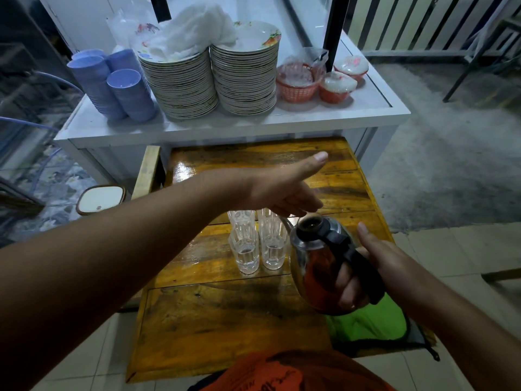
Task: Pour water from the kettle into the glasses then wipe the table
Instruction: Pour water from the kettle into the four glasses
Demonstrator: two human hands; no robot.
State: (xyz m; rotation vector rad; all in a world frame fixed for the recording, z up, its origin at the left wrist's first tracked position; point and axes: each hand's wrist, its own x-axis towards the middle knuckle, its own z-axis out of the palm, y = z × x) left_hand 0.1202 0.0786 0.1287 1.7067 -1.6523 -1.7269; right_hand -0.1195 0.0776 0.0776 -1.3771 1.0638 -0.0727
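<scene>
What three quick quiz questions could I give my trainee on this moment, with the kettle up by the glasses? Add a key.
1. Which hand holds the kettle by its black handle?
2. True or false: the four glasses stand on the white counter beside the plates.
3. Which is nearest the green cloth? A) the blue cups B) the kettle C) the orange baskets

Key
1. The right hand; the left hand hovers over the glasses and the lid, and contact with either cannot be told.
2. False: they stand on the wooden table, near the kettle's spout.
3. B
</scene>
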